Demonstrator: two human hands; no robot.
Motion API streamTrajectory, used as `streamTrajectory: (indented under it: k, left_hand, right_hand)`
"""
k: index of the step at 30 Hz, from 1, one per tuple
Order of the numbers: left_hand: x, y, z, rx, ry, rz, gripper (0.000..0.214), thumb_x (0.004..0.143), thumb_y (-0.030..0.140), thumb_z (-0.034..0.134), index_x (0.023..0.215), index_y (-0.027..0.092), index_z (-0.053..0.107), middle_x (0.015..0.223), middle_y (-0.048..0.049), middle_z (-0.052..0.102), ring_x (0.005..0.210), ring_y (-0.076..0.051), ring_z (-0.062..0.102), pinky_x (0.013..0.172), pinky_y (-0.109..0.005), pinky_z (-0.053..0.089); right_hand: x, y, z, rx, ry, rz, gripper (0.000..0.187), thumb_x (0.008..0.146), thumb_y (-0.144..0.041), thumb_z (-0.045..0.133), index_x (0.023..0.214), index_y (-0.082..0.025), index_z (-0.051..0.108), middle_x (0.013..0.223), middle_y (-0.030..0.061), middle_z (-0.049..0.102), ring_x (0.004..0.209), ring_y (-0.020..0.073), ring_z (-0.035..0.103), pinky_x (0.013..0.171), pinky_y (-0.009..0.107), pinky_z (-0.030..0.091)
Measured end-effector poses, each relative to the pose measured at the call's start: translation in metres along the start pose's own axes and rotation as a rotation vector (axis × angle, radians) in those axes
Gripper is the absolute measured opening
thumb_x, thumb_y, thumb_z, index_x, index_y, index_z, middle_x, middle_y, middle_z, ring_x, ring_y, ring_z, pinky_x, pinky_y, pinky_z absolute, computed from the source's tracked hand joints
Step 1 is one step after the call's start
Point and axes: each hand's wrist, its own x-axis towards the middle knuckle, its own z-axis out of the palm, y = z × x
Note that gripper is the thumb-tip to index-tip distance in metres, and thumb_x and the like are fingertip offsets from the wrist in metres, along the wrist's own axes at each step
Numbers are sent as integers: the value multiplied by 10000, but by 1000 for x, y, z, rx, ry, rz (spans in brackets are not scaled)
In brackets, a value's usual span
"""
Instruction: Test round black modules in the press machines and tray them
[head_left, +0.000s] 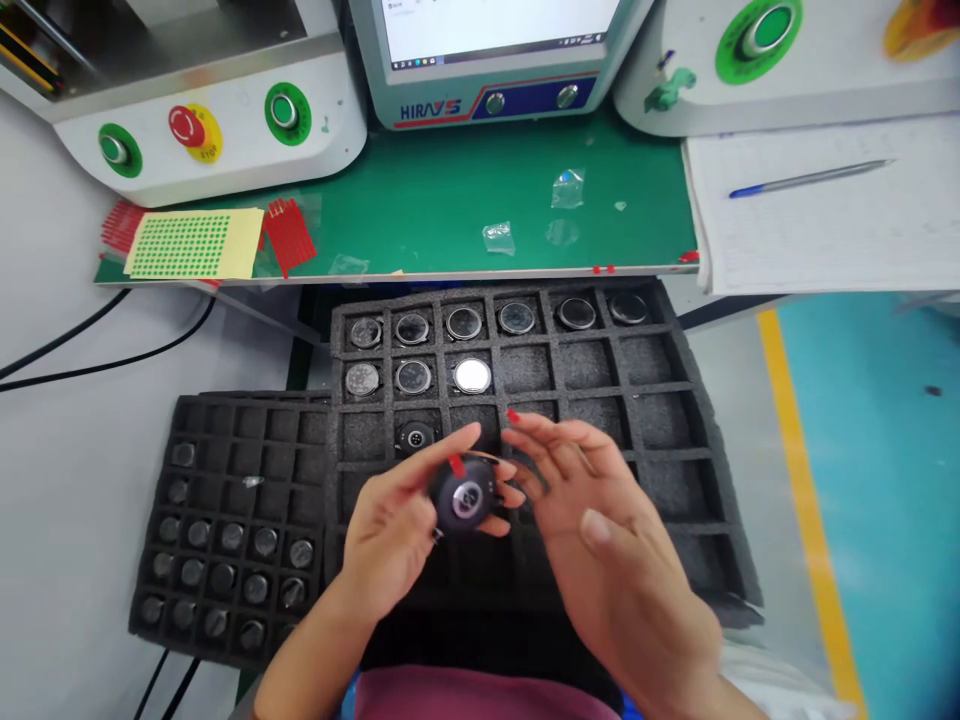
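Observation:
My left hand is closed round a black round watch case, held back side up above the foam tray. A short red strip sits on the edge of the case. Close by on the right, my right hand is open, its thumb apart from the bent fingers. At one of its fingertips shows a small red piece, which looks like a bit of tape. Several round watch cases lie in the tray's back compartments. One watch case rests back side up just beyond my left hand.
A second foam tray at the left holds several small round parts. On the green shelf are red strips, a sheet of green dots and clear film. A monitor, button panels and papers with a pen stand behind.

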Motion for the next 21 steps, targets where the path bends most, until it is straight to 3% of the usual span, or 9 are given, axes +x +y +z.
streamTrajectory:
  k: [3,6,10,13,18,21]
  left_hand:
    - [1,-1,2,-256,55,-175,379,988,348,439,1168,144,703,990,-133,761,695,-170,739,525,-206,602]
    - [2,-6,3,-307,90,-197,343,969,360,463,1087,140,698,896,-99,750,508,-101,658,386,-135,502]
    - [-1,-14,7,-88,190,-98,265,912,412,588,929,159,666,742,-20,685,389,-53,546,315,-107,407]
    - [-4,-17,12,138,227,-32,213,944,361,554,874,175,634,691,20,617,343,-5,415,296,-83,312]
    - [-11,-15,15,426,100,45,176,984,301,475,963,198,616,630,40,503,442,-43,424,400,-134,353]
    - [-14,-14,13,513,33,54,192,990,283,445,1061,205,605,711,12,552,508,-73,484,464,-176,414]
  right_hand:
    - [1,6,-1,-26,55,-62,288,769,-328,748,1034,-289,641,1143,42,670,1132,224,617,959,400,517]
    - [1,13,2,-10,17,-42,235,812,-283,713,1035,-293,637,1130,30,682,1118,205,640,993,409,513]
    - [-3,21,8,14,-25,-23,224,842,-269,692,1054,-300,625,1131,26,681,1127,219,651,1001,441,528]
    - [-6,25,13,9,-66,-24,204,887,-264,636,1087,-302,612,1166,26,680,1170,210,633,1017,414,523]
    - [-9,24,17,11,-134,44,181,934,-262,560,1101,-314,608,1173,22,687,1143,202,650,779,293,608]
    - [-10,21,18,27,-127,45,193,922,-240,560,1095,-312,608,1148,23,693,1100,210,671,698,271,610]
